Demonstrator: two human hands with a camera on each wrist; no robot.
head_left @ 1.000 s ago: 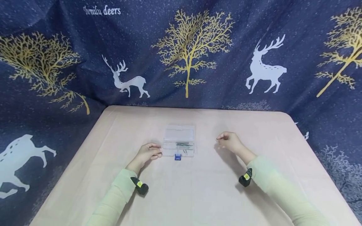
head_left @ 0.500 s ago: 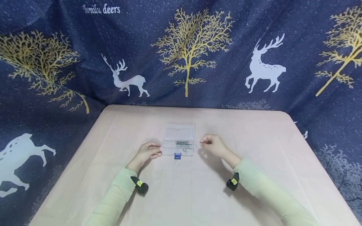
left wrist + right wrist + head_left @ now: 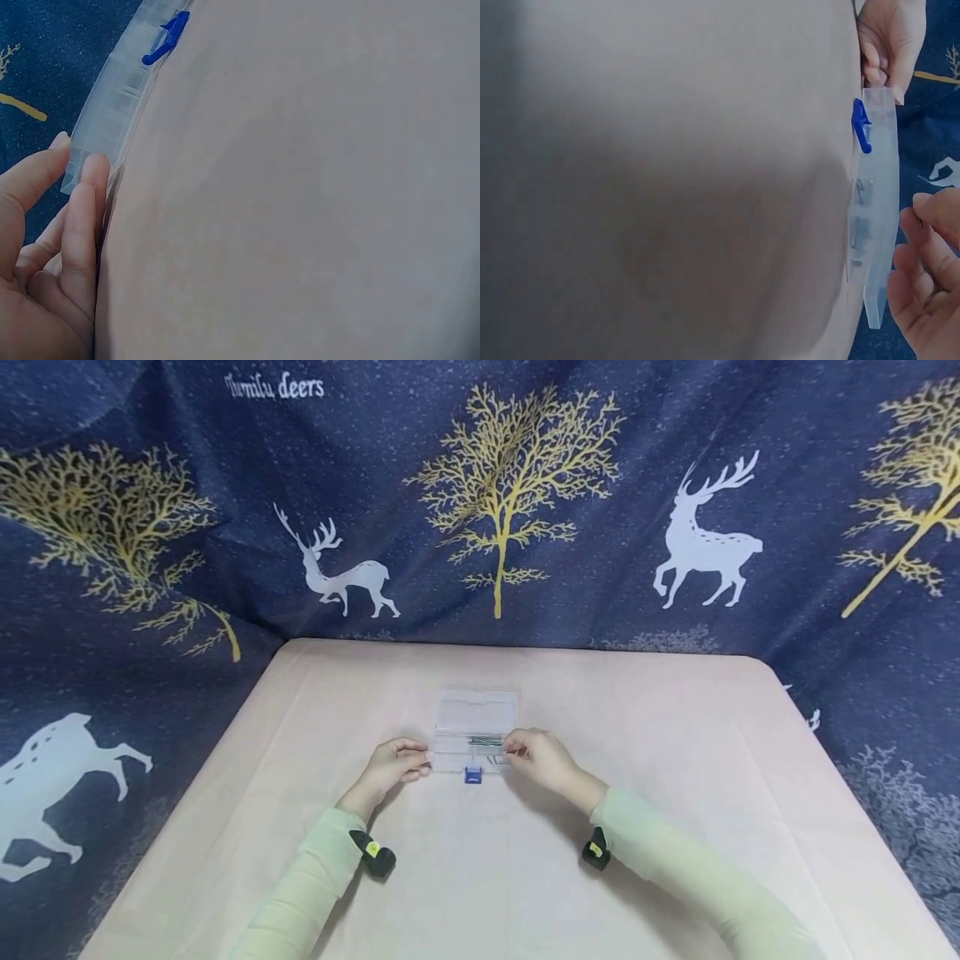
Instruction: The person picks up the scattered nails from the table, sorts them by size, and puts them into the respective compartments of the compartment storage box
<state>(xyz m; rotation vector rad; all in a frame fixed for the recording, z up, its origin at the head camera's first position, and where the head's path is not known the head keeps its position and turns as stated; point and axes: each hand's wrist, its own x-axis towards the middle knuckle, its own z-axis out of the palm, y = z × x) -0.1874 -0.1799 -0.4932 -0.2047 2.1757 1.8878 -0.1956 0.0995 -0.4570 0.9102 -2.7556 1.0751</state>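
Note:
A clear plastic storage box point(image 3: 450, 763) with a blue latch point(image 3: 473, 775) lies on the table, its lid point(image 3: 476, 710) swung back. Several long thin metal pieces, like nails or screws point(image 3: 486, 741), lie in its back compartment, and a few shorter ones point(image 3: 492, 760) in front. My left hand point(image 3: 392, 766) holds the box's left end between thumb and fingers. Over the right end is my right hand point(image 3: 543, 760), thumb and forefinger pinched together. A tiny dark tip of a small thin piece point(image 3: 921, 223) shows between those fingertips; the rest is hidden.
A pale pink cloth covers the table point(image 3: 480, 877). Behind it hangs a dark blue curtain point(image 3: 585, 585) printed with deer and trees. Each wrist carries a small black camera point(image 3: 372, 853).
My right hand has moved left from the bare cloth to above the box's right end, fingertips still pinched. The left hand stays at the box's left end.

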